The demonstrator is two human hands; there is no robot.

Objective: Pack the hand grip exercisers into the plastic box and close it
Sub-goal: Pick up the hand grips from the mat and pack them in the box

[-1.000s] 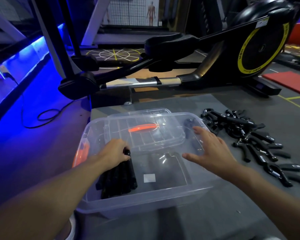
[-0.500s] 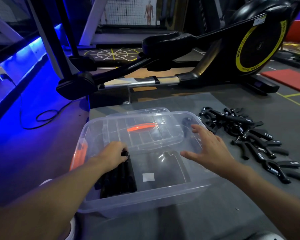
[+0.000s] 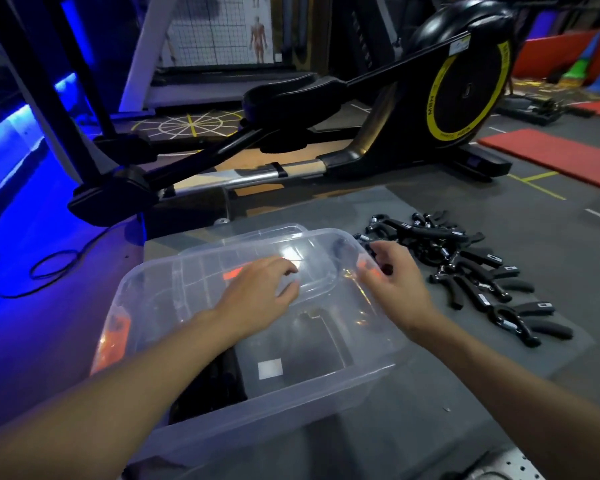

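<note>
Left hand hovers over the middle of the open plastic box, palm down, fingers loosely bent, nothing in it. Right hand is at the box's right rim, toward the far corner, with its fingers curled in. There's something dark at the fingertips, but I can't tell if I'm gripping an exerciser, the rim, or nothing; it's blurry there.

The box is clear and sits right under both forearms on the grey mat. It has orange latches on its left and right ends and a white sticker on the bottom. The packed exercisers form a black stack in the near-left corner, below my left forearm and partly hidden by it. The clear lid lies just past my fingertips at the box's far side, and the box overlaps it.

The loose exercisers are a black pile on the mat to the right of my right hand, with the closest ones just beside my fingers. A black and yellow elliptical machine stands beyond both hands. A black cable lies on the floor far to the left.
</note>
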